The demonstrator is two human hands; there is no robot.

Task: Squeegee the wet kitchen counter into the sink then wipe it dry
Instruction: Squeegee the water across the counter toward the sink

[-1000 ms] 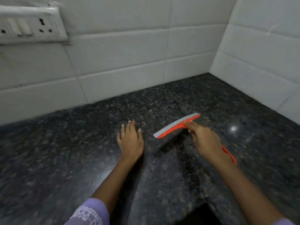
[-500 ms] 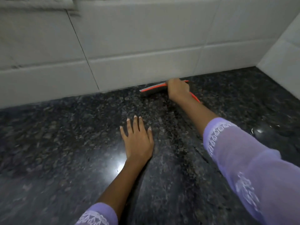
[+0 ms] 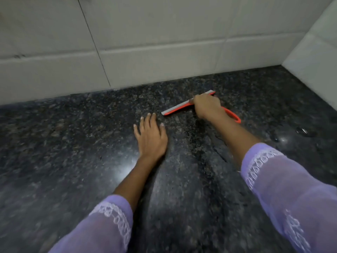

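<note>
I see the dark speckled granite counter [image 3: 73, 143] filling the lower two thirds of the frame, with white wall tiles [image 3: 145, 42] across the top and along the upper right edge. The right hand [image 3: 207, 105], right of centre, is closed over the orange squeegee [image 3: 179, 107] where handle meets blade. The grey blade edge lies on the stone, slanting from centre up toward the right. The handle's orange loop end [image 3: 234, 116] shows behind the wrist. The left hand [image 3: 150, 136] lies flat at centre, palm down, fingers spread, holding nothing, just beside the blade's lower left tip. Water drops [image 3: 302, 132] glint at the right edge. Both forearms wear lilac sleeves [image 3: 284, 190] with white lace trim.
</note>
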